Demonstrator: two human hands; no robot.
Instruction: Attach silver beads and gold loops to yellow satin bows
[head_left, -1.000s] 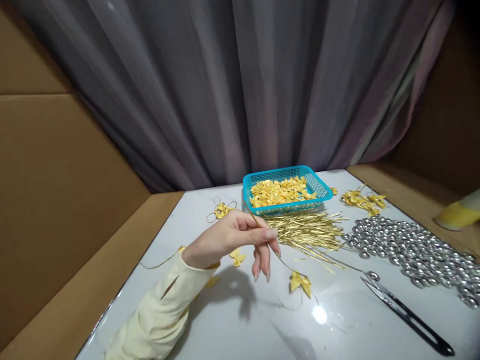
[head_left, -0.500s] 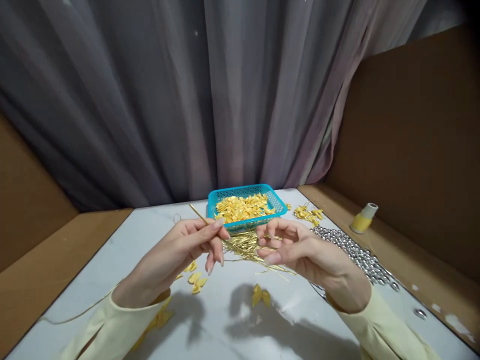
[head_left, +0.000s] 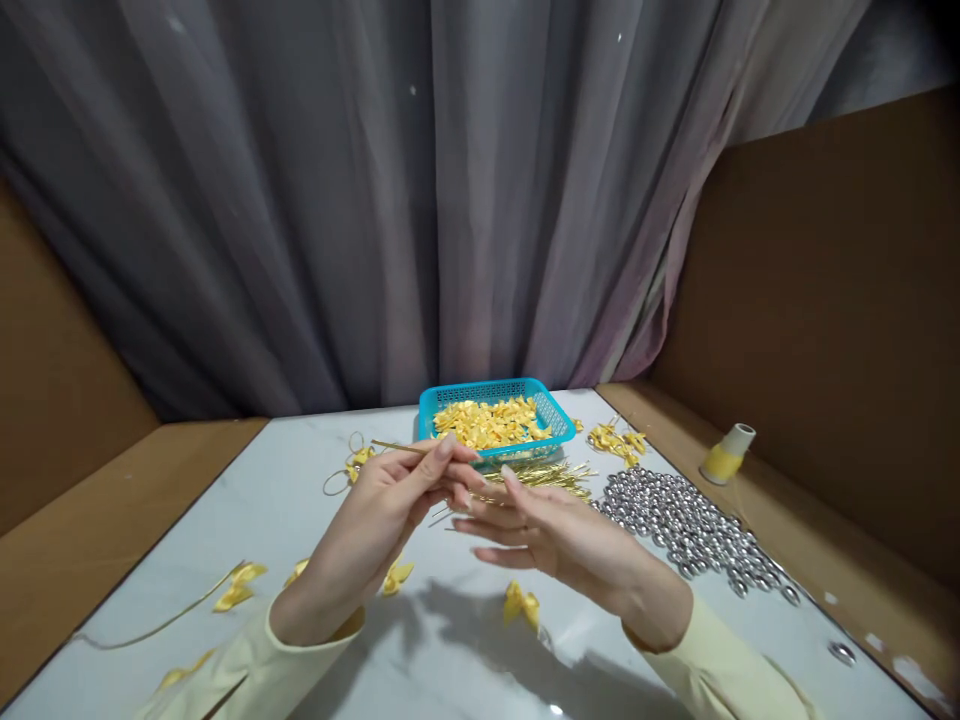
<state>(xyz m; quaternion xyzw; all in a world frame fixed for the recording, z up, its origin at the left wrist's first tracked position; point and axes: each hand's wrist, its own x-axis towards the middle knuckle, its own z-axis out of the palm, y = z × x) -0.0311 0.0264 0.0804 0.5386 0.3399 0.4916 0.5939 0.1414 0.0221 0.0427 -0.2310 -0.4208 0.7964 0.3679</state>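
My left hand (head_left: 390,500) pinches a thin gold twist tie (head_left: 397,446) between thumb and forefinger, above the white table. My right hand (head_left: 525,525) meets it from the right, thumb and forefinger at the tie's near end, the other fingers stretched out. Just behind the hands lies a pile of gold twist ties (head_left: 551,476). A turquoise basket (head_left: 556,412) full of small yellow bows stands beyond them. One yellow bow (head_left: 522,603) lies on the table under my right wrist.
A heap of silver beads (head_left: 679,520) spreads at the right. Finished gold pieces (head_left: 619,438) and a yellow thread spool (head_left: 724,455) lie further right. More yellow bows (head_left: 238,586) lie at the left. Cardboard walls and a grey curtain enclose the table.
The view swung from the left side to the centre. My right hand came into view and closed in on the tie that my left hand holds; the tie now lies more level.
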